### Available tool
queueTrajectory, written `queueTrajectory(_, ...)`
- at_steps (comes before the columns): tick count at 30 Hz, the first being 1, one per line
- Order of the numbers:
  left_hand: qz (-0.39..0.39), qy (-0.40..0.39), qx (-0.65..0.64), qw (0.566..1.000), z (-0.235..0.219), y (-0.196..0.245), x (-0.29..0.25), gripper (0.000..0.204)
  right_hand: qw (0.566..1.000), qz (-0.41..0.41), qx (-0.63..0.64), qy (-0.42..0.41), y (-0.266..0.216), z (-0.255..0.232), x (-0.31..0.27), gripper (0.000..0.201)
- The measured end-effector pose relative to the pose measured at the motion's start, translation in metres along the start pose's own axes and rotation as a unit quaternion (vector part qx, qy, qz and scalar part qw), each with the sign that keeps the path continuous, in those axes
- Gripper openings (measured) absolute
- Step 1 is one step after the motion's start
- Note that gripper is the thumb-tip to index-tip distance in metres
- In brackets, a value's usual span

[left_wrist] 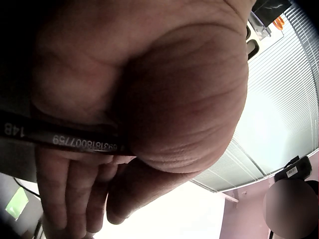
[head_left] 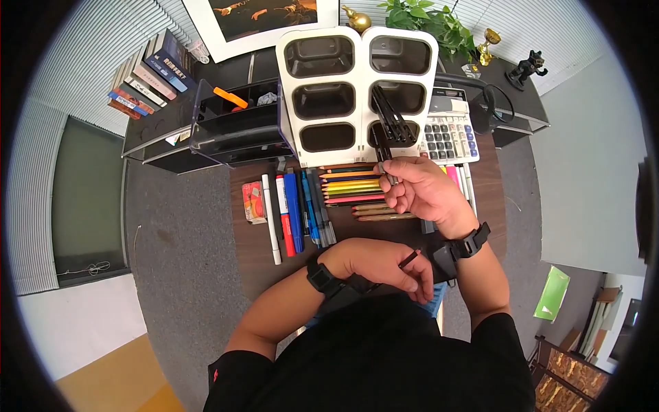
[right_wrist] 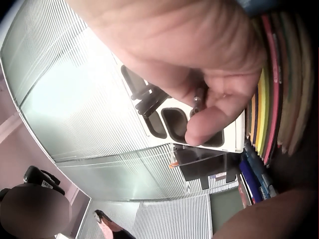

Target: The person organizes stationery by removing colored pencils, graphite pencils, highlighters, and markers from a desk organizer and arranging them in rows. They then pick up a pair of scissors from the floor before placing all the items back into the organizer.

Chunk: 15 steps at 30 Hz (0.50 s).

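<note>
My right hand point(head_left: 425, 196) pinches a slim black pen point(head_left: 382, 150) between thumb and fingers, held up against the lower right opening of a white organizer point(head_left: 362, 103). In the right wrist view the pen's narrow end point(right_wrist: 198, 102) shows beside the thumb. Several black pens point(head_left: 388, 113) lean in the organizer's right column. Low in front of the body, my left hand point(head_left: 376, 264) holds a dark pencil point(left_wrist: 65, 137) across the palm, under the base of the thumb. Its printing includes "14B". The sharpened tip point(right_wrist: 102, 219) shows in the right wrist view.
Colored pencils point(head_left: 350, 189) lie in a row below the organizer, with markers point(head_left: 288, 213) and pens to their left. An eraser-like block point(head_left: 253, 202) lies at far left. A calculator point(head_left: 452, 137) stands right of the organizer, a dark tray point(head_left: 237, 127) left.
</note>
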State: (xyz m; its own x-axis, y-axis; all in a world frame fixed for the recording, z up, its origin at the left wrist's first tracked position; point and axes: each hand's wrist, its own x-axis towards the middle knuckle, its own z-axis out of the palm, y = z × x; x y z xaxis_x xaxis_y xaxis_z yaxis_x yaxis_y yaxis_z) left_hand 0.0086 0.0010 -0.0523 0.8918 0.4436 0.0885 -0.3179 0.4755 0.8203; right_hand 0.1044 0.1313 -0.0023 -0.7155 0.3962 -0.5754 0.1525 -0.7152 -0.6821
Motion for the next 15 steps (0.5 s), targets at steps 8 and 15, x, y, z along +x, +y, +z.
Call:
queueTrajectory(8, -0.003, 0.003, -0.008, 1.0, 0.002, 0.003, -0.001, 0.025, 1.0, -0.015, 0.024, -0.006, 0.001, -0.003, 0.006, 0.025)
queueTrajectory(15, 0.003, 0.006, -0.004, 1.0, 0.0, 0.0, 0.0, 0.024, 0.999, -0.046, -0.024, 0.005, 0.005, -0.008, -0.02, 0.036)
